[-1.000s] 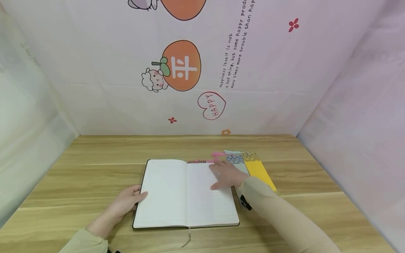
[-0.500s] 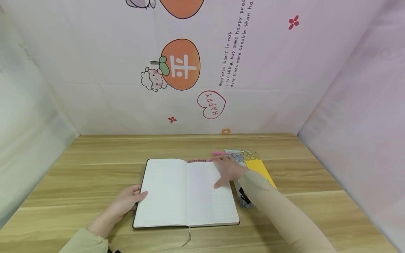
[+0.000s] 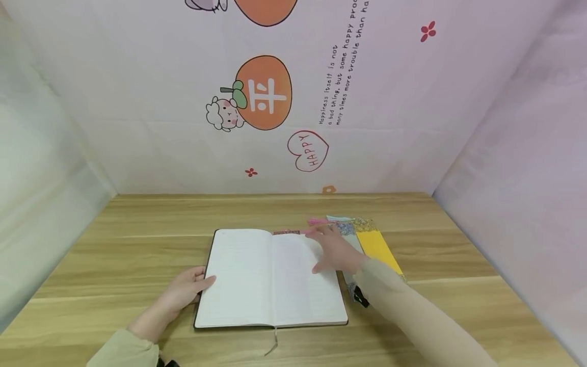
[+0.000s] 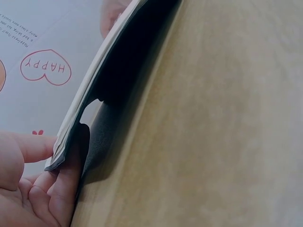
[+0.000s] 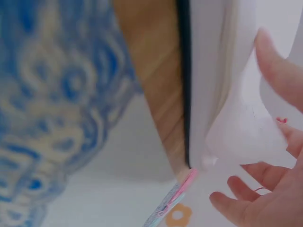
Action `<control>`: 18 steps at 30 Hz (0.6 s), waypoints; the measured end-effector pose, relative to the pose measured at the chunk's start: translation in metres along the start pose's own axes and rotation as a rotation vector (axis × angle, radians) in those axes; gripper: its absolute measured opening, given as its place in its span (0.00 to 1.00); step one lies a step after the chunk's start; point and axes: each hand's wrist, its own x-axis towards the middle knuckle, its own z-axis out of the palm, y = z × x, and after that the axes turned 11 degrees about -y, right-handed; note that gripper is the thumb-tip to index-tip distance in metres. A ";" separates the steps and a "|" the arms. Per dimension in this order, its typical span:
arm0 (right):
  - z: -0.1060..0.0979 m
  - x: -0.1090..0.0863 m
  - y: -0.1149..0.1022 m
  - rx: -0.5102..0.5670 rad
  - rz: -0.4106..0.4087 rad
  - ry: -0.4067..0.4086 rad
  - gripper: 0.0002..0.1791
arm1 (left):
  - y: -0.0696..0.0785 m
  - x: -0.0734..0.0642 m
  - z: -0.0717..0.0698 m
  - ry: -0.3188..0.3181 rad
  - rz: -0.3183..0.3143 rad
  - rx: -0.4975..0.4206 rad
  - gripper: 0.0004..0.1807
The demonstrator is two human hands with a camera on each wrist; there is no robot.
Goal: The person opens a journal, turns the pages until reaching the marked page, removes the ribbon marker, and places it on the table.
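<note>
An open notebook (image 3: 243,278) with pale lined pages and a dark cover lies on the wooden table. At its left edge my left hand (image 3: 182,289) grips it, thumb on the page and fingers under the cover, as the left wrist view shows. My right hand (image 3: 337,250) is over the top right corner with fingers spread and thumb apart from them. In the right wrist view a page (image 5: 244,135) curls up by those fingers. From the notebook's top edge sticks out a patterned bookmark (image 3: 286,232) with a pink tassel, mostly hidden.
Right of the notebook lie a yellow bookmark (image 3: 378,250) and a grey-blue bookmark (image 3: 349,278), partly under my right arm. Their tassels spread near a pink tassel (image 3: 316,221). A grey ribbon (image 3: 273,346) hangs from the spine. A printed cloth (image 3: 183,153) backs the table (image 3: 137,229).
My right hand has shifted slightly right and up at the page's top right corner, and that corner now shows lifted. My left hand keeps its hold on the notebook.
</note>
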 end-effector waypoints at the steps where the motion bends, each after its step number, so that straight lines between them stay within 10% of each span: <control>1: 0.001 -0.003 0.000 0.005 -0.006 0.010 0.44 | -0.001 0.001 0.000 -0.003 0.002 -0.003 0.26; 18: -0.004 -0.046 -0.002 0.278 -0.061 0.041 0.28 | 0.003 0.000 0.002 0.014 -0.008 0.015 0.26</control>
